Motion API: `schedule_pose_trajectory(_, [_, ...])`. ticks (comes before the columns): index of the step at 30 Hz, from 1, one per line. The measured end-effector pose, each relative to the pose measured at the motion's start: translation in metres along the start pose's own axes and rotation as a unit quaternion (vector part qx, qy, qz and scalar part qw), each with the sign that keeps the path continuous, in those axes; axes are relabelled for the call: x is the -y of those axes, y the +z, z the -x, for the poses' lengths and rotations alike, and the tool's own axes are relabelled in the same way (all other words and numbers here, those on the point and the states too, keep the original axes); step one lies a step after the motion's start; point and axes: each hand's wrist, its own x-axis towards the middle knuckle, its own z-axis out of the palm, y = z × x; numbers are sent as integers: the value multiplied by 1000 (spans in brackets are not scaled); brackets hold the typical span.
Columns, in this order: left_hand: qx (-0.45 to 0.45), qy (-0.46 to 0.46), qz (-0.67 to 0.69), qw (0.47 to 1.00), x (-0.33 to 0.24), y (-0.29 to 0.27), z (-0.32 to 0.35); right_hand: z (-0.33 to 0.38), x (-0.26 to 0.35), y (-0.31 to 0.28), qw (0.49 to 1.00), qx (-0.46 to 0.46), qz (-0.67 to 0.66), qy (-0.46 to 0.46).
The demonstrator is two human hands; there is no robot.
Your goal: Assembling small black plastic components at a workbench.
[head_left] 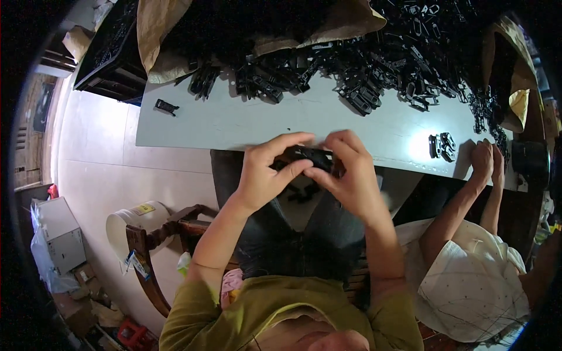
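My left hand [269, 171] and my right hand [346, 171] meet over my lap, just in front of the table's near edge. Both grip one small black plastic part [307, 157], the fingertips of each hand pinching it from its side. More small black pieces [302, 193] lie in my lap below the hands. A large heap of similar black plastic parts [380, 64] covers the far side of the pale table [234, 126].
A co-worker's hands [487, 161] rest on the table edge at right, near two black parts [442, 145]. One stray black part [166, 106] lies at the table's left. Brown paper sacks [161, 32] sit at the back. A white bucket [136, 223] and wooden chair [153, 251] stand lower left.
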Motion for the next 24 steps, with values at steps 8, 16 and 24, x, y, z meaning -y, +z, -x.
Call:
schedule_pose_trajectory(8, [46, -3, 82, 996, 7, -6, 5, -2, -17, -10, 987, 88, -130, -19])
schedule_pose_trajectory(16, [-45, 59, -451, 889, 18, -32, -54, -32, -58, -12, 900, -164, 393, -87])
schedule_pose_trajectory(24, [57, 112, -517, 847, 3, -45, -62, -22, -38, -3, 949, -104, 298, 27])
